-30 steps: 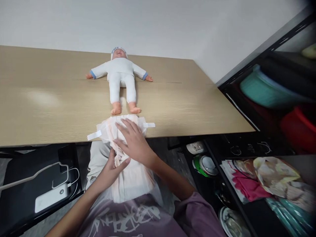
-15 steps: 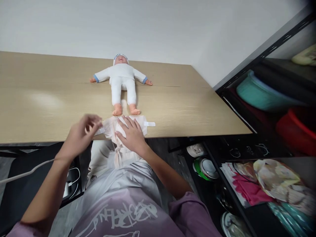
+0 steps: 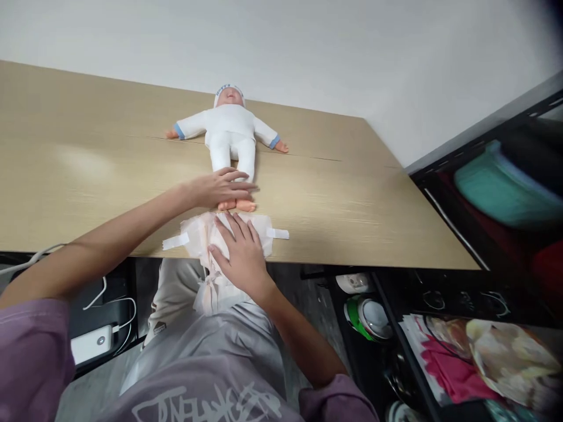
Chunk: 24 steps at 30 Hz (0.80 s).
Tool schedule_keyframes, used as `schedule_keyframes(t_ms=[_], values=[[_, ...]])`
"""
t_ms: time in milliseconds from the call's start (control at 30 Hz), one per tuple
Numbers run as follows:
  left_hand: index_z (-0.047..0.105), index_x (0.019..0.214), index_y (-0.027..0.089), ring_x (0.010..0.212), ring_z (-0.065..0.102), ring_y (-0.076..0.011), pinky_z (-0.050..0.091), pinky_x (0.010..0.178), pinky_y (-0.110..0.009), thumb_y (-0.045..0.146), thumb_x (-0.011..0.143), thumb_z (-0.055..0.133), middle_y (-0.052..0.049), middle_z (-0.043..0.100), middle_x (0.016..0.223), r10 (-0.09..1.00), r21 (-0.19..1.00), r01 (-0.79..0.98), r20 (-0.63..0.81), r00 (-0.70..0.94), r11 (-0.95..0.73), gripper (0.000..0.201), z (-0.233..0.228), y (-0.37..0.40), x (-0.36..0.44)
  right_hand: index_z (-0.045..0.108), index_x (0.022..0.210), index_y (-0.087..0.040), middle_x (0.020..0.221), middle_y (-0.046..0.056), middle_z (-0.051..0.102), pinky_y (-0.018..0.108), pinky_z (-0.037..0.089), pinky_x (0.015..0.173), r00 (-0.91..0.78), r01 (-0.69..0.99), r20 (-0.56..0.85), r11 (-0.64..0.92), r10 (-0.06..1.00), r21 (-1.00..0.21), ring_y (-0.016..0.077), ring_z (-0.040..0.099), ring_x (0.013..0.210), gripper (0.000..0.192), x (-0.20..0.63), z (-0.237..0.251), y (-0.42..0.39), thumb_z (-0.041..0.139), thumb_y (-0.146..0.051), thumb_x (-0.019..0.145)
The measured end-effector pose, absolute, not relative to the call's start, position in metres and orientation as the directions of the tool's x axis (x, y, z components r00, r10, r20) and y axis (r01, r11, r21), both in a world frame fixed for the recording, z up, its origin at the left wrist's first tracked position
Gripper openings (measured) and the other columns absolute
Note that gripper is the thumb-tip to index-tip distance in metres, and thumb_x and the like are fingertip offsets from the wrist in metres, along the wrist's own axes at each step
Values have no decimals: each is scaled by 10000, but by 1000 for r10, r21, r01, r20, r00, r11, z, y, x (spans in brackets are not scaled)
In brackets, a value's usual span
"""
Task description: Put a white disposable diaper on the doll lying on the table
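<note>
A baby doll in a white suit with blue cuffs and a printed white cap lies on its back on the table, arms spread, feet towards me. My left hand reaches across its lower legs just above the bare feet, fingers stretched out and slightly apart. Below the feet, an unfolded disposable diaper lies at the table's front edge, its near end hanging over towards my lap. White fastening tabs stick out on both sides. My right hand rests flat on the diaper, fingers spread.
The wooden table meets a white wall behind. On the right, a black shelf holds a teal basin, a pink cloth and plastic bags. A white power bank with a cable lies lower left.
My left hand has moved from the diaper's left tab up to the doll's lower legs. The doll's feet are closer together. My right hand stays on the diaper; the view has shifted.
</note>
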<state>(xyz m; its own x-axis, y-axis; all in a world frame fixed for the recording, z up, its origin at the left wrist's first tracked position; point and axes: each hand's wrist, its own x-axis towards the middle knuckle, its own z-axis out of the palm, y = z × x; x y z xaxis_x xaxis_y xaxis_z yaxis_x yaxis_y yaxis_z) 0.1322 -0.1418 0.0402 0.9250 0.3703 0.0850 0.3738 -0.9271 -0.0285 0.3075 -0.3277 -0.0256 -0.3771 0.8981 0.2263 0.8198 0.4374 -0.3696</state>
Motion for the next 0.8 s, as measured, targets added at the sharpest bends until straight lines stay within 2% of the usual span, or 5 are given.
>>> schedule_keyframes(t_ms=[100,167,433,600,800], values=[[782,1374,316,1499,636,-377,457,1246,-536,265,1093,610,-66,761,1611,317,-3,324,193,928,-946,333,31,-131,138,490,1823,-300,1938,68,375,596,246,1502,-393,807,211,446,895,-386,315,335,1808,665,312,-25,-325,575,-536,1207],[794,1310,294,1412,657,-385,473,1180,-538,310,1092,618,-98,815,1486,306,32,310,271,912,-950,280,32,-124,140,493,1823,-314,1943,62,363,604,256,1500,-399,805,185,440,898,-398,318,339,1808,661,316,-24,-315,573,-541,1207],[768,1316,261,1302,651,-334,533,1097,-495,490,1039,752,-78,815,1294,381,406,229,347,857,-885,360,112,-100,147,409,1866,-312,1972,79,284,628,184,1513,-471,800,88,467,878,-376,308,229,1851,662,326,-19,-242,472,-521,1241],[762,1278,320,1127,670,-270,552,1020,-464,624,952,874,-39,811,1237,417,489,193,406,813,-851,460,150,-82,145,426,1859,-279,1962,104,311,650,217,1498,-489,807,101,493,866,-325,340,263,1837,657,320,-25,-191,437,-518,1247],[744,1232,261,1215,693,-261,539,1063,-447,458,994,866,-72,805,1279,467,556,157,474,747,-816,332,158,-86,142,447,1847,-239,1941,146,356,667,256,1472,-473,826,144,494,869,-272,383,316,1807,658,305,-34,-117,485,-471,1233]])
